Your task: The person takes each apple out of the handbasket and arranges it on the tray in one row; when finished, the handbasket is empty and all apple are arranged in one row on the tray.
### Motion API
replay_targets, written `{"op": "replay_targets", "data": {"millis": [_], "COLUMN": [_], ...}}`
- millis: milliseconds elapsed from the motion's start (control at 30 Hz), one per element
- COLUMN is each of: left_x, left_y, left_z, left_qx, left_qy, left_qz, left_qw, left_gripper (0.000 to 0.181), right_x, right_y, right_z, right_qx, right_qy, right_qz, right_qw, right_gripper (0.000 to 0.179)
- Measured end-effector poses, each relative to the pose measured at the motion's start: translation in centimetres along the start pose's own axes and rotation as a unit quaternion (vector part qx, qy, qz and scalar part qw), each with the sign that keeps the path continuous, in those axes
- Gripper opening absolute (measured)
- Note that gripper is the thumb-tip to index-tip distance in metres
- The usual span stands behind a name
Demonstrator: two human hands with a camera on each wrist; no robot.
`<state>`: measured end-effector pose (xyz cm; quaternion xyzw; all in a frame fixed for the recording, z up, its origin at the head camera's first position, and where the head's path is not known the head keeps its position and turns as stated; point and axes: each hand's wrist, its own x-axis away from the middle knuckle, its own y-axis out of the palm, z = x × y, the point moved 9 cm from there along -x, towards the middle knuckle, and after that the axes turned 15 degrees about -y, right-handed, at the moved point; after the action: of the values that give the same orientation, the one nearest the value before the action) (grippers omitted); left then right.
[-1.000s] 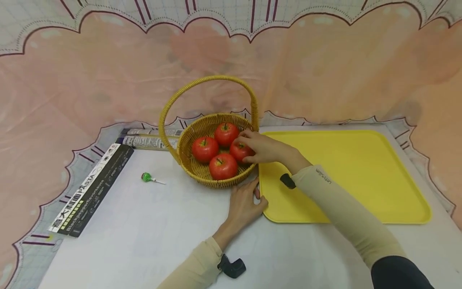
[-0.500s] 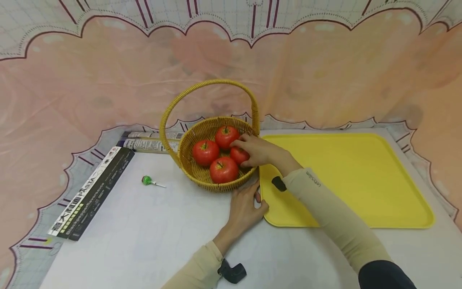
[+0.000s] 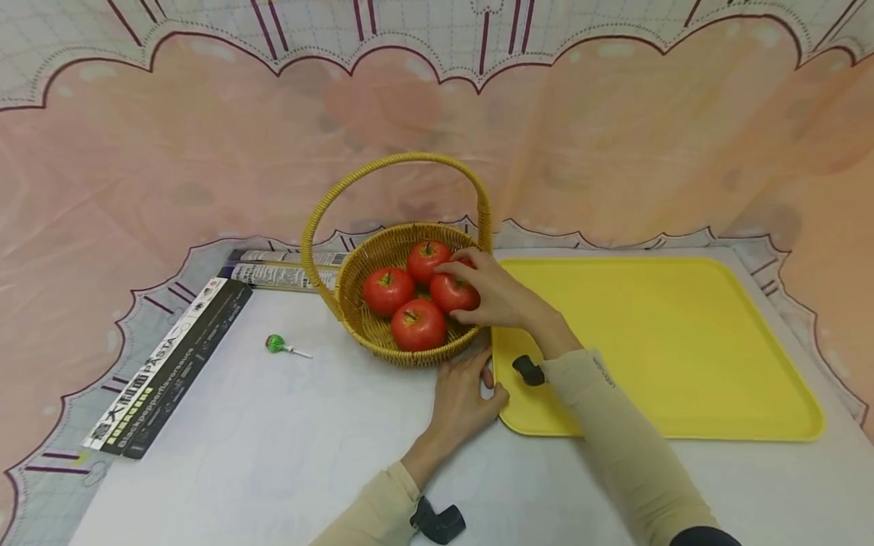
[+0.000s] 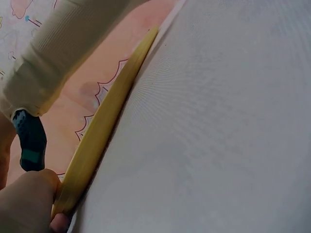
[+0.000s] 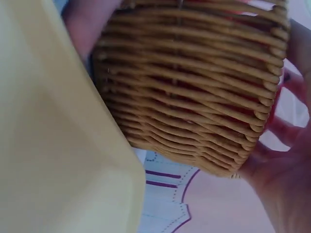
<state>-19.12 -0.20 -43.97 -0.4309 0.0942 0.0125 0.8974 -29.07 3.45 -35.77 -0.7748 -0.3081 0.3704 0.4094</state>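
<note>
A yellow wicker basket (image 3: 396,353) with a tall arched handle holds several red apples. My right hand (image 3: 501,299) reaches over its right rim, fingers and thumb round the rightmost apple (image 3: 454,294). The right wrist view shows the basket's woven side (image 5: 189,82), fingers (image 5: 286,131) at its rim and a red sliver of apple behind. At the near left edge of a yellow tray (image 3: 655,341), my left hand (image 3: 460,398) pinches the rim, just below the basket. In the left wrist view, thumb (image 4: 34,194) and a fingertip lie on either side of the tray's edge (image 4: 104,126).
A green-topped lollipop (image 3: 276,343) lies left of the basket. Farther left is a black-and-white pasta box (image 3: 171,364), set at a slant. Behind the basket's left side lie clear printed packs (image 3: 283,274). A patterned peach cloth (image 3: 614,152) hangs behind the white table (image 3: 239,455).
My right hand has moved slightly in the basket, and more of the apple at its fingers shows. The front apple has shifted a little left. My left hand keeps its place at the tray.
</note>
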Motion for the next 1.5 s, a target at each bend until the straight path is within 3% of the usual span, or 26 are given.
{"op": "replay_targets", "data": {"millis": [100,233,400,800,1133,1500], "left_x": [0.0,0.1,0.0,-0.2,0.0,0.4], "left_y": [0.1,-0.1,-0.6,-0.4,-0.2,0.1], "left_z": [0.1,0.1,-0.2,0.1,0.0,-0.1], "left_qx": [-0.002,-0.005,-0.008,-0.008,-0.002,0.001], "left_qy": [0.006,0.006,0.008,0.011,0.008,0.005], "left_qz": [0.0,-0.001,0.002,-0.012,-0.02,-0.01], "left_qw": [1.0,1.0,0.9999,0.9998,0.9998,0.9999], "left_gripper": [0.039,0.037,0.039,0.043,0.049,0.053], "right_x": [1.3,2.9,3.9,4.8,5.4,6.5], "right_y": [-0.8,-1.6,-2.5,-3.5,-4.3,-4.9], "right_z": [-0.2,-0.4,-0.6,-0.2,0.0,1.4], "right_qx": [-0.019,-0.052,-0.077,-0.069,-0.066,-0.069], "right_qy": [-0.002,-0.002,-0.022,-0.012,0.02,0.053], "right_qz": [0.072,0.162,0.229,0.239,0.253,0.245], "right_qw": [0.9972,0.9855,0.9701,0.9685,0.9649,0.9657], "right_gripper": [0.064,0.068,0.071,0.075,0.073,0.071]}}
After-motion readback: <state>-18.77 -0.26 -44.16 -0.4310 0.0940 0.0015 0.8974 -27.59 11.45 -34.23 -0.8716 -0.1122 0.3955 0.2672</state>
